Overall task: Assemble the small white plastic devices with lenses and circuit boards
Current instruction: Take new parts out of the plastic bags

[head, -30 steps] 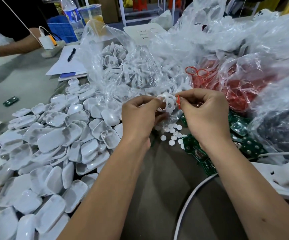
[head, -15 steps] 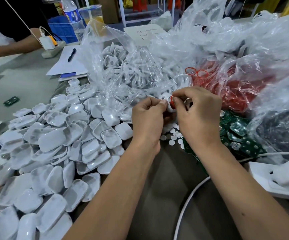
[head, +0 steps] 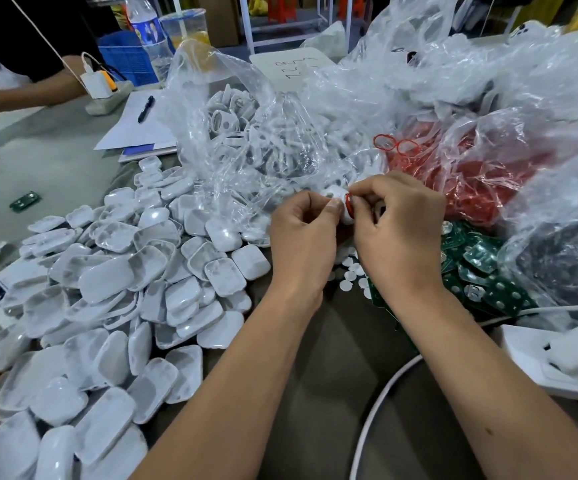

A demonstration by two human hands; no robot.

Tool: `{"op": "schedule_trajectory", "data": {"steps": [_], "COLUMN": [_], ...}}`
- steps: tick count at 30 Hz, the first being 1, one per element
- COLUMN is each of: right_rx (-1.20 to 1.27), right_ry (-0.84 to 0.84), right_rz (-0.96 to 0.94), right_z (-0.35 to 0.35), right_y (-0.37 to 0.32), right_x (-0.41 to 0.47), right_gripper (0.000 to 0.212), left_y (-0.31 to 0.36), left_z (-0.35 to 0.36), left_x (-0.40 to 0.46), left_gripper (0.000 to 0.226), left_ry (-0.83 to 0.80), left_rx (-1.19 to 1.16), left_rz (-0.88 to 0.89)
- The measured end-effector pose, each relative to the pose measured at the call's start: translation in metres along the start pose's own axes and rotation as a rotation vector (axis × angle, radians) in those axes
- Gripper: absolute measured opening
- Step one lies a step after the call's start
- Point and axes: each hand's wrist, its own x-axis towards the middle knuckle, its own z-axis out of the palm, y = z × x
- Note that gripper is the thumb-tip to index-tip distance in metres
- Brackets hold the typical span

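We see glossy, smooth white plastic shells [head: 149, 271] at 9 o'clock. Thin, crinkled clear plastic bags [head: 419, 91] lie at 12 o'clock. Green circuit boards [head: 481, 271] at 3 o'clock look shiny. The table [head: 315, 393] surface is matt grey.

Both forearms come into sight bare from the 6 o'clock edge, with no sleeve, glove or wristband on them. The left hand [head: 303, 237] and the right hand [head: 400, 233] are bare too, the fingernails that show cut short and plain. A small dark mark sits on the right forearm [head: 488, 393], toward 5 o'clock.
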Motion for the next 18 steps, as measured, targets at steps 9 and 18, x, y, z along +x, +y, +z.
{"op": "schedule_trajectory", "data": {"steps": [9,18], "right_rx": [-0.034,-0.016], "right_ry": [-0.041,-0.008], "right_rz": [-0.006,0.037], "right_z": [0.0004,-0.0025], "right_y": [0.0,0.0011], "right_x": [-0.0011,-0.0003], "right_gripper": [0.01,0.013], "left_y": [-0.0024,-0.0004], "left_z": [-0.0052,-0.005], "left_x": [0.0019,0.0006], "left_gripper": [0.021,0.019], "left_ry": [-0.051,-0.092], "left_rx": [0.109,0.141], "left_rz": [0.034,0.127]}}
